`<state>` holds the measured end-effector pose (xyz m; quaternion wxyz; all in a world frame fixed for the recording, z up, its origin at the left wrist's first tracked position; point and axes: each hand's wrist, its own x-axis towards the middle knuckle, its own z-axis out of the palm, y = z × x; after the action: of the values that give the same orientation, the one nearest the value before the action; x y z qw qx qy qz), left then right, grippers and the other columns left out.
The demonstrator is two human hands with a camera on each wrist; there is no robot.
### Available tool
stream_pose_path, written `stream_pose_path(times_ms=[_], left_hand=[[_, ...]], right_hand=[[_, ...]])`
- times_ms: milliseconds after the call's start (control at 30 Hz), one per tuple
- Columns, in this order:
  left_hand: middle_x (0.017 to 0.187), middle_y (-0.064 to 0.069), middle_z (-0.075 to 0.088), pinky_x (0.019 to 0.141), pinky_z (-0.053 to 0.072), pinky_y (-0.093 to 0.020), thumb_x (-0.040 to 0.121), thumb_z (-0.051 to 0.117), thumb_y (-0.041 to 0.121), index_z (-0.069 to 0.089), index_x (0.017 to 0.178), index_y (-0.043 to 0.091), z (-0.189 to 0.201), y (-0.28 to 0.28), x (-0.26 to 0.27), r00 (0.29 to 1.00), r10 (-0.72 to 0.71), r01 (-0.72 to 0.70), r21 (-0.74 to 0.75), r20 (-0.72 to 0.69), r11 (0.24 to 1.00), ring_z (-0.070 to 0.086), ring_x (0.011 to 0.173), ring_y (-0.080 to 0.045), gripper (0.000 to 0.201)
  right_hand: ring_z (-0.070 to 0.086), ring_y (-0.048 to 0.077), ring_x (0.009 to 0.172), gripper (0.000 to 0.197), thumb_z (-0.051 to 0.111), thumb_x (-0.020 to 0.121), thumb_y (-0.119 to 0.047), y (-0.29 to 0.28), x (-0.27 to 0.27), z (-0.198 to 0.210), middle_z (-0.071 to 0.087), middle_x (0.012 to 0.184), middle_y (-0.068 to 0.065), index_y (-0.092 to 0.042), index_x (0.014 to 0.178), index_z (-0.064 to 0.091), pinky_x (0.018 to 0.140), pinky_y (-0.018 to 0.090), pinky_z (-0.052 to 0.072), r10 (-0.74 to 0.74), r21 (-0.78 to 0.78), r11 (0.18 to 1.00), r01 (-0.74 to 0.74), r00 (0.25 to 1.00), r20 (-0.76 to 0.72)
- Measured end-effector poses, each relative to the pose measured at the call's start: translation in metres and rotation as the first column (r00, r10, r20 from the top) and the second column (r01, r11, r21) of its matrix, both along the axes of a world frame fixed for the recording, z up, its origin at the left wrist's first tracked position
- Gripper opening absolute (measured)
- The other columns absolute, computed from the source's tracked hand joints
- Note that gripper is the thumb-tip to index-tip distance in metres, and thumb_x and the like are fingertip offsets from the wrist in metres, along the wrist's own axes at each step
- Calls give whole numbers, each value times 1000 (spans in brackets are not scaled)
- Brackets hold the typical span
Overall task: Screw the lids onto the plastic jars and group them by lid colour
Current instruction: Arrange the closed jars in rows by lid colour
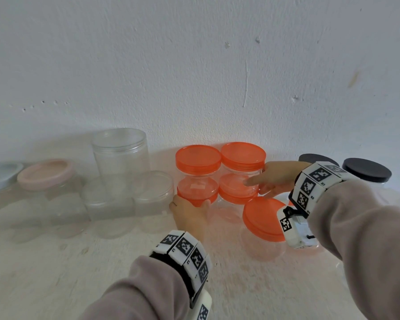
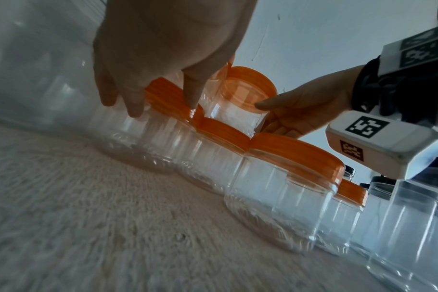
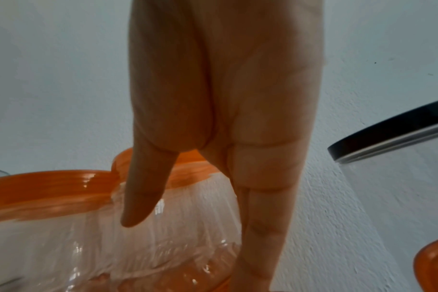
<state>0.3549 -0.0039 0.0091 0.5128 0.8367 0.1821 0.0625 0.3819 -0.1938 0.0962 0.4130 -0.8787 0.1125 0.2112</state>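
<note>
Orange-lidded clear plastic jars sit grouped at the back of the pale speckled counter (image 1: 56, 273) against the white wall (image 1: 194, 54): two stacked pairs side by side, upper left jar (image 1: 198, 172) on a lower jar (image 1: 195, 204), upper right jar (image 1: 241, 167) on another lower jar (image 1: 231, 204), plus a fifth orange-lidded jar (image 1: 263, 227) nearer the front, just right of the stacks. Left hand (image 1: 189, 215) is at the lower left jar, fingers curved round its orange lid rim and side, thumb on the right of it; the left wrist view shows the fingers (image 2: 135, 102) spread down over that jar. Right hand (image 1: 275, 179) is against the right side of the upper right jar, thumb (image 3: 143, 197) on its clear wall, other fingers long and nearly straight along the side; contact looks light, a firm grip cannot be told. Left along the back edge: a tall clear-lidded jar (image 1: 120, 158) on top of two low clear-lidded jars (image 1: 129, 204), then a pink-lidded jar (image 1: 46, 181) and a pale blue-lidded jar (image 1: 0, 181), blurred. Right along the back edge: black-lidded jars (image 1: 367, 172), partly hidden by the right sleeve (image 1: 367, 239).
</note>
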Motion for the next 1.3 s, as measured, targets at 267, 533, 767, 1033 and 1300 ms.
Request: stream_pose_path(times_ms=[267, 533, 767, 1033, 1300], left_hand=[[140, -19, 37, 101, 36, -35, 87, 69, 25, 31, 137, -3, 3, 1, -6, 999, -3, 4, -6, 38, 1000, 41, 127, -30, 69], [135, -10, 45, 105, 41, -42, 81, 71, 25, 33, 141, 7, 12, 15, -33, 965, -124, 153, -113, 233, 982, 45, 124, -27, 73], [121, 18, 47, 92, 39, -22, 84, 66, 26, 46, 126, 30, 19, 5, -69, 833, -383, 459, -111, 400, 882, 44, 114, -1, 47], [138, 2, 38, 101, 33, -29, 79, 74, 40, 35, 140, 20, 17, -36, -76, 785, -582, 569, 124, 212, 813, 36, 126, -11, 74], [145, -4, 17, 110, 31, -42, 63, 84, 47, 13, 149, 23, -1, -81, -75, 829, -557, 554, 184, -38, 812, 26, 135, -24, 114]], right_hand=[[45, 31, 130, 70, 68, 89, -26, 1, -8, 1, 37, 147, 23, -4, 146, 33, 97, 38, 49, -7, -16, 1000, 8, 999, 46], [52, 16, 94, 67, 67, 87, -40, 1, -49, 21, 52, 124, 8, -11, 139, 37, 74, 28, 42, 34, -329, 933, 150, 870, 492], [51, 13, 113, 45, 67, 88, -32, -18, -133, 15, 56, 123, -2, -19, 128, 51, 89, 27, 39, -9, -228, 931, 286, 642, 767], [45, 14, 107, 60, 69, 81, -45, -105, -197, -2, 50, 133, 1, -22, 133, 50, 85, 29, 32, -66, -360, 840, 407, 734, 676], [46, 0, 99, 66, 73, 69, -56, -153, -214, -25, 44, 118, -16, -35, 128, 49, 79, 14, 34, 54, -346, 920, 186, 813, 580]])
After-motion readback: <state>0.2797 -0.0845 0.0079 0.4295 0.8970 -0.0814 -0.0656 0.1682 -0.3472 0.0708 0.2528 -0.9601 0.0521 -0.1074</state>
